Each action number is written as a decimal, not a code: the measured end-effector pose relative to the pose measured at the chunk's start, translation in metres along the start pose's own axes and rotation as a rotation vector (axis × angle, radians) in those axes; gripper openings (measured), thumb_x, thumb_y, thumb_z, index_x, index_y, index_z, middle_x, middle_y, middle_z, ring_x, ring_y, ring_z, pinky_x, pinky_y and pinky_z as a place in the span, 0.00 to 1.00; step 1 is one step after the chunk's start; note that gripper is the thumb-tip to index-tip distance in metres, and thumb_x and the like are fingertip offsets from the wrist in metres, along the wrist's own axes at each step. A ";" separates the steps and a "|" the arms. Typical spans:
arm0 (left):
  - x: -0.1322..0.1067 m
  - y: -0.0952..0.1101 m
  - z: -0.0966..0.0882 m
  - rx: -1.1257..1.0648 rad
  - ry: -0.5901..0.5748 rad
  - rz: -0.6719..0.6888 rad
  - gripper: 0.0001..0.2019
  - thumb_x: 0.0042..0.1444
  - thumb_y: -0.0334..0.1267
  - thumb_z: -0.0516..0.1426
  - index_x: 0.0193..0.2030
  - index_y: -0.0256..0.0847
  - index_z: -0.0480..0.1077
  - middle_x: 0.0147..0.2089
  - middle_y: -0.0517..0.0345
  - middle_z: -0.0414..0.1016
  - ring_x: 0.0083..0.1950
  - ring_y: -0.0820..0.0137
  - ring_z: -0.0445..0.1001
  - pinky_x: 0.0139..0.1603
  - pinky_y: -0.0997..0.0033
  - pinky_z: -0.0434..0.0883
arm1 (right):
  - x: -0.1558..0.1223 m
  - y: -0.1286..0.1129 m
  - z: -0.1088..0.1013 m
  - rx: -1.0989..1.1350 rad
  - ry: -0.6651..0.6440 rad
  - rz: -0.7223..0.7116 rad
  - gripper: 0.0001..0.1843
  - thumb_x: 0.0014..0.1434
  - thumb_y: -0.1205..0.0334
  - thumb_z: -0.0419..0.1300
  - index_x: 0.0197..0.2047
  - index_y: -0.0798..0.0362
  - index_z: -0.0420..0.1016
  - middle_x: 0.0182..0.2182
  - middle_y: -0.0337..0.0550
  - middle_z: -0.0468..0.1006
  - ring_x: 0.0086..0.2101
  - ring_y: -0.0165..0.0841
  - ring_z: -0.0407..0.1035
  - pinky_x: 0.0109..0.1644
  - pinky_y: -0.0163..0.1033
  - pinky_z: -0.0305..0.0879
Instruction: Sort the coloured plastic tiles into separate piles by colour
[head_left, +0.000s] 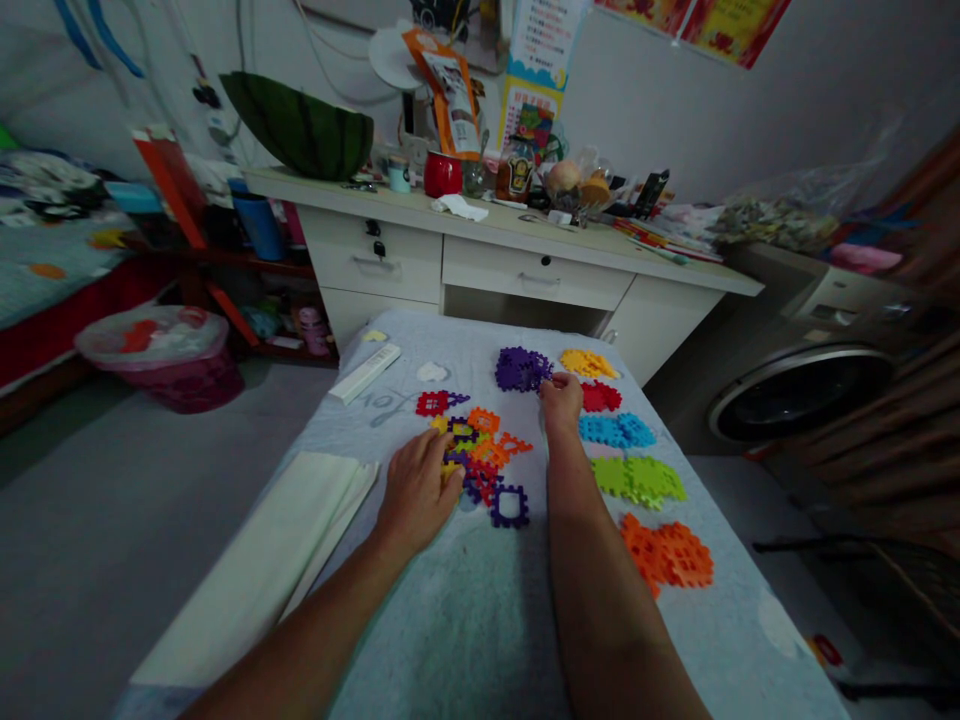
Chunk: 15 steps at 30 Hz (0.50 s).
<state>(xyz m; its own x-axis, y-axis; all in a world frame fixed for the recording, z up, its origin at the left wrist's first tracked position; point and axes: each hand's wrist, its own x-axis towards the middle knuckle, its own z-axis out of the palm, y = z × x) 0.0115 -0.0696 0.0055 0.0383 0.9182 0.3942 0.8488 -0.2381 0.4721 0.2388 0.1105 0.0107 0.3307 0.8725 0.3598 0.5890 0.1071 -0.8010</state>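
My left hand (421, 484) lies at the near left side of a mixed heap of toothed interlocking plastic pieces (491, 452) in orange, purple, yellow and red. Its fingers are stretched out and touch the pieces. A square purple frame piece (510, 507) lies at the heap's near edge, and a red piece (432, 403) beyond it. My right hand (561, 402) is at the right edge of the purple pile (523, 369), fingers pinched together; what they hold is hidden. Right of that arm are separate piles in yellow (589, 362), red (601, 396), blue (616, 430), green (640, 480) and orange (667, 554).
A long white box (365, 374) and folded white cloth (259, 560) lie along the left of the cloth-covered table (480, 620). Behind stands a white desk (390, 262) bearing a cut watermelon (304, 128). A washing machine (787, 350) is right, a pink bin (169, 365) left.
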 end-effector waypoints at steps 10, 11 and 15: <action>0.000 0.000 0.000 -0.020 0.019 0.001 0.18 0.59 0.41 0.52 0.56 0.41 0.64 0.59 0.47 0.69 0.60 0.56 0.67 0.60 0.50 0.64 | -0.006 -0.006 0.008 0.060 0.020 0.089 0.18 0.46 0.67 0.53 0.40 0.56 0.75 0.38 0.47 0.79 0.39 0.37 0.72 0.48 0.41 0.67; 0.000 0.000 -0.001 -0.022 0.019 0.003 0.18 0.59 0.41 0.52 0.56 0.41 0.64 0.59 0.46 0.69 0.60 0.56 0.67 0.60 0.50 0.64 | -0.006 -0.008 0.006 0.057 0.030 0.084 0.17 0.45 0.67 0.53 0.39 0.56 0.76 0.37 0.47 0.79 0.39 0.37 0.72 0.49 0.41 0.66; 0.000 0.000 -0.001 -0.019 0.010 0.008 0.19 0.60 0.41 0.52 0.57 0.39 0.64 0.59 0.44 0.68 0.60 0.55 0.66 0.60 0.50 0.64 | -0.008 -0.024 -0.001 0.082 -0.112 0.020 0.14 0.47 0.66 0.54 0.38 0.57 0.76 0.34 0.46 0.79 0.36 0.35 0.72 0.44 0.38 0.67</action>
<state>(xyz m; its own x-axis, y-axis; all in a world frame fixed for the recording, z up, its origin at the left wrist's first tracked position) 0.0113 -0.0698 0.0068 0.0401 0.9132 0.4056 0.8385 -0.2515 0.4834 0.2230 0.1006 0.0274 0.2549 0.9219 0.2917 0.5194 0.1239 -0.8455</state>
